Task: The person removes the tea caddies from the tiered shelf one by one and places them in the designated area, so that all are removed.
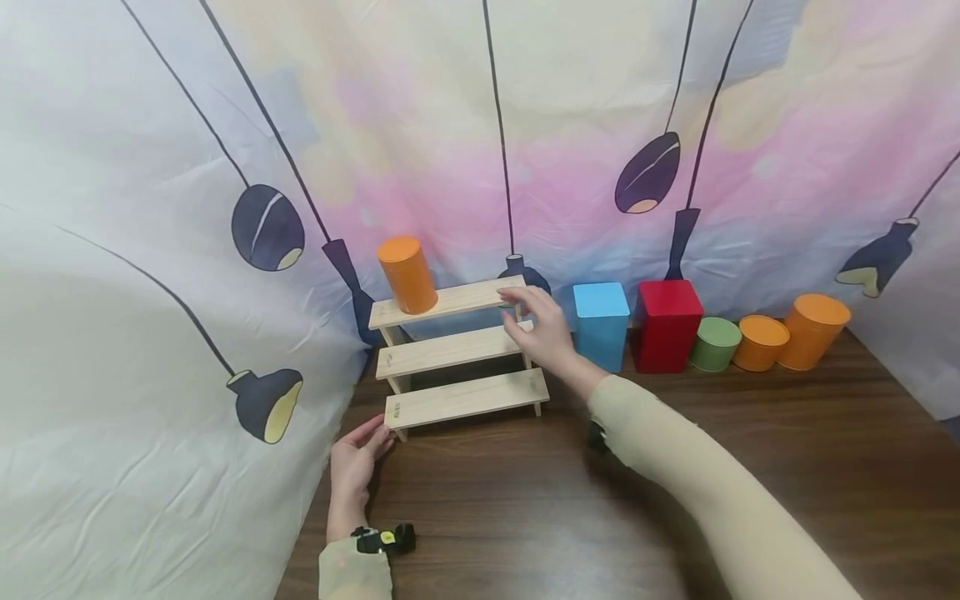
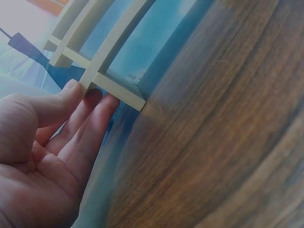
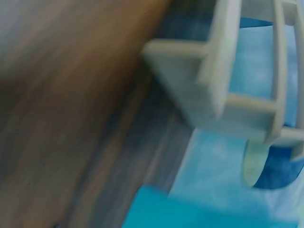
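A three-step wooden display stand (image 1: 468, 398) stands on the table. On its top step, at the left, an orange cylinder (image 1: 408, 275) sits upright. My left hand (image 1: 352, 467) pinches the front left corner of the lowest step, and the left wrist view shows its thumb (image 2: 66, 97) at the board's edge. At the other end my right hand (image 1: 543, 329) hovers by the top step, thumb and fingers apart and nothing between them. Whether its fingertips touch the board I cannot tell. The blurred right wrist view shows the stand's side (image 3: 223, 114) but not the hand.
Right of the stand, along the back curtain (image 1: 450, 125), are a blue box (image 1: 600, 329), a red box (image 1: 667, 329), a short green cylinder (image 1: 714, 344), a short orange cylinder (image 1: 761, 343) and a taller orange cylinder (image 1: 813, 333). Brown wooden tabletop (image 1: 510, 500) lies in front.
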Tool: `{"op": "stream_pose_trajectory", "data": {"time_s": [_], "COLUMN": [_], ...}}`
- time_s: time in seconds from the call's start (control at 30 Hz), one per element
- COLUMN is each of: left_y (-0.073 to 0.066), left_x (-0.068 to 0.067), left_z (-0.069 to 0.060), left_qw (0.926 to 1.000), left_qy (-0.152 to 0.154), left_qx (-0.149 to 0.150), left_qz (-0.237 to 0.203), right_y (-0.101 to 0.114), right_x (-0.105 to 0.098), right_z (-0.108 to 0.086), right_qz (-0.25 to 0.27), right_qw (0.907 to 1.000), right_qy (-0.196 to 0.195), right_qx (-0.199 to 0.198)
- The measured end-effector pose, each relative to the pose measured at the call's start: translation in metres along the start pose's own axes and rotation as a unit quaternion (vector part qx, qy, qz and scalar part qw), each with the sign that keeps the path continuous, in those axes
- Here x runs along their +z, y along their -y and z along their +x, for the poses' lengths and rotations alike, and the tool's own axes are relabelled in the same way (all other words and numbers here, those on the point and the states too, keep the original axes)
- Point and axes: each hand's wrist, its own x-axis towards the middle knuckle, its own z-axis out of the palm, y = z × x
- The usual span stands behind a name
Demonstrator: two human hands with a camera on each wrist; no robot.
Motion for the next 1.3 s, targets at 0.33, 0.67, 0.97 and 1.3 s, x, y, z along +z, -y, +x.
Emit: {"op": "stream_pose_trajectory", "data": {"time_s": [0.33, 0.67, 0.97, 1.3], "left_y": [0.001, 0.0, 0.003, -0.001], "left_x": [-0.001, -0.002, -0.008, -0.001], "left_z": [0.0, -0.001, -0.001, 0.001], "left_qw": [1.0, 0.9999, 0.9997, 0.9997], "left_qy": [-0.001, -0.004, -0.018, -0.011], "left_qx": [-0.007, -0.003, -0.018, -0.016], "left_qz": [-0.002, -0.016, -0.002, -0.016], "right_y": [0.03, 0.048, 0.053, 0.047], "right_x": [0.068, 0.107, 0.124, 0.124], "right_z": [0.085, 0.122, 0.121, 0.124], "right_qz": [0.072, 0.023, 0.027, 0.008], "right_qw": [0.9759, 0.9516, 0.9448, 0.9419], "right_qy": [0.092, 0.175, 0.145, 0.168], "right_qx": [0.185, 0.252, 0.293, 0.291]}}
